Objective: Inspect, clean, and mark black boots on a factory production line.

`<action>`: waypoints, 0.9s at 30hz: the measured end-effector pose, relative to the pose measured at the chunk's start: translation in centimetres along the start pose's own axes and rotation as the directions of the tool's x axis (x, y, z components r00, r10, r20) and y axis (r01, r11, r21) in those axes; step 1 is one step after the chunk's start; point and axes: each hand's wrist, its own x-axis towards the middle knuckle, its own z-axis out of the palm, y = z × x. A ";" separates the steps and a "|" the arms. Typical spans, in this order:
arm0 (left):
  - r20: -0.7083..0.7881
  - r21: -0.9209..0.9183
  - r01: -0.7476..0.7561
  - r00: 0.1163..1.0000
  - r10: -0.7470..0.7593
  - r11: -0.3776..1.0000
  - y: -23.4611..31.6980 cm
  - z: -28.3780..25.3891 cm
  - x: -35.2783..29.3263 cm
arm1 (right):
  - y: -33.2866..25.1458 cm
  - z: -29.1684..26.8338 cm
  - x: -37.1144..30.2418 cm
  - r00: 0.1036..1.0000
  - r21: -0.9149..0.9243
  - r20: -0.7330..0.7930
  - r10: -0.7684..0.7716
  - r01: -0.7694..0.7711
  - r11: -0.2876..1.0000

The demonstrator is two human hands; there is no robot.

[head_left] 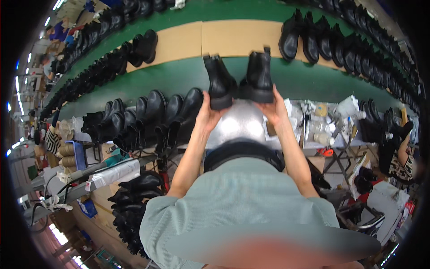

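1. The head camera, left one of a side-by-side pair, looks down and forward from the wearer's head, over the grey-green shirt (242, 193).
2. Its picture stands upright and unmirrored: its left is the wearer's left.
3. The shirt lies close, filling the lower middle; the hands (207, 114) show farther off, near the centre, with the green desk (179, 74) beyond.
4. The wide fisheye lens bends the desk into an arc and takes in ceiling lights (17, 83) at the left rim.

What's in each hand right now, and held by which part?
Left hand: a black boot, gripped low at its sole. Right hand: another black boot, also low at its sole.
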 end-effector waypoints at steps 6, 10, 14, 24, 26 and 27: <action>0.042 0.973 0.112 0.772 0.635 -0.200 -1.7 -4.2 -3.6 | -0.6 -5.0 -3.3 0.700 -0.942 0.337 -0.629 0.246 -0.230; -0.046 0.982 0.140 0.821 0.570 -0.123 -1.6 -2.9 -1.9 | -0.7 -2.9 -4.5 0.744 -0.944 0.292 -0.602 0.121 -0.308; -0.321 0.940 0.153 0.705 0.633 0.306 -0.6 -2.8 0.0 | -3.2 -3.4 -3.1 0.873 -0.608 -0.352 -0.338 0.061 0.791; -0.052 -0.448 0.018 0.998 -0.046 0.894 0.3 2.9 -0.8 | -0.7 -2.2 -2.8 0.966 0.590 0.234 -0.109 -0.053 0.805; -0.088 -0.440 0.000 0.995 -0.043 0.898 0.0 3.5 -0.6 | -0.7 -1.0 -2.9 0.948 0.628 0.284 -0.142 -0.071 0.775; -0.059 -0.475 0.031 0.996 -0.067 0.880 -0.2 3.0 -0.4 | -0.8 -0.7 -3.0 0.948 0.637 0.288 -0.136 -0.083 0.766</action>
